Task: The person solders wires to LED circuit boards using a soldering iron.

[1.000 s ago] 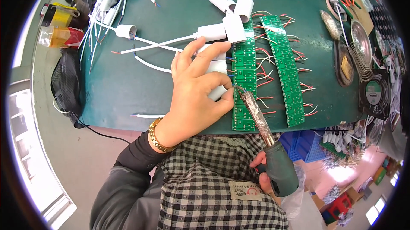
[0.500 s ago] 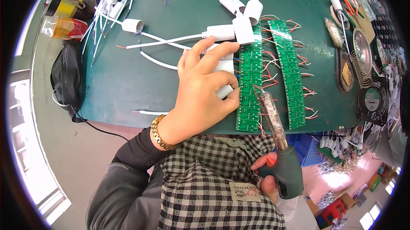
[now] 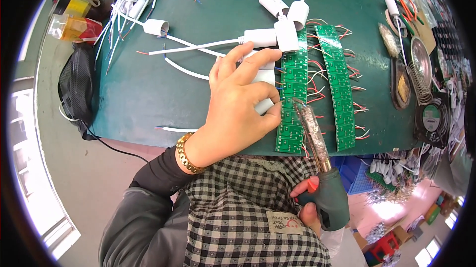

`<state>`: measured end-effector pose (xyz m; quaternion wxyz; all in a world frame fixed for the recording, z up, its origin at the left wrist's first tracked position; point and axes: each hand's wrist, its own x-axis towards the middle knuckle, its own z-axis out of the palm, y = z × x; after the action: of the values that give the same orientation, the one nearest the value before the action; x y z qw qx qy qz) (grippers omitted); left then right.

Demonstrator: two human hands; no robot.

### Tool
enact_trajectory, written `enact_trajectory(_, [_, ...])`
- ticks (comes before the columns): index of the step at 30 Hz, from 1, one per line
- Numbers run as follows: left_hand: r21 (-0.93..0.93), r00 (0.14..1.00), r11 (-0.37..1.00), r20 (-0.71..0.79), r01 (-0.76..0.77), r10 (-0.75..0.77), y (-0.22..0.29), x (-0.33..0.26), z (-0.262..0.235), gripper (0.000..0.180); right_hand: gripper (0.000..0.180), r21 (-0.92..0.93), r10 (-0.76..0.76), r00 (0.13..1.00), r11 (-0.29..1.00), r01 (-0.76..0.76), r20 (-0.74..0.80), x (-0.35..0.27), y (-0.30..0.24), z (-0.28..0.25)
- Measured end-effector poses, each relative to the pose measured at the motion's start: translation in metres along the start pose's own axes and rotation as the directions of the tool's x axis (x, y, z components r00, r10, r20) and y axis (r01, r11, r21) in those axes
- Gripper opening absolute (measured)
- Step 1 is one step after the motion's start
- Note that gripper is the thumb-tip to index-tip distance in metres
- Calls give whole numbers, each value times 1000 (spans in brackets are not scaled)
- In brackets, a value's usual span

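Through my remote feed I see a black mesh bag (image 3: pixel 75 88) beside the left edge of the dark green tabletop (image 3: pixel 134 93), with a clear, orange-and-red packet (image 3: pixel 77 27) just beyond it. To my right sit a looped, orange-handled hand tool (image 3: pixel 407 5) and a square black fan (image 3: pixel 431 117). Lower down, I make out a blue plastic crate (image 3: pixel 358 175) and a pink floor (image 3: pixel 421 192).

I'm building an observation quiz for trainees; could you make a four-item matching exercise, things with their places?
1. Soldering iron
2. Gold wristband
3. Green circuit-board strips
4. Black mesh bag

A. On the wrist of the left hand
B. By the left edge of the table
C. In the right hand
D. Side by side on the table

Pairs: 1-C; 2-A; 3-D; 4-B
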<state>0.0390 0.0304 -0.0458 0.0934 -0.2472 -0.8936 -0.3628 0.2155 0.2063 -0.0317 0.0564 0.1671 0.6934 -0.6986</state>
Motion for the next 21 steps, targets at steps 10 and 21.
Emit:
enact_trajectory(10, [-3,1000,1000,6,-4,4,-2,0,-1,10,41,-57,-187,982,980,189,28,-7,41,-13])
enact_trajectory(21, [148,992,983,-41,-108,115,12,-14,-14,36,56,136,-412,900,892,430,-140,-2,52,-8])
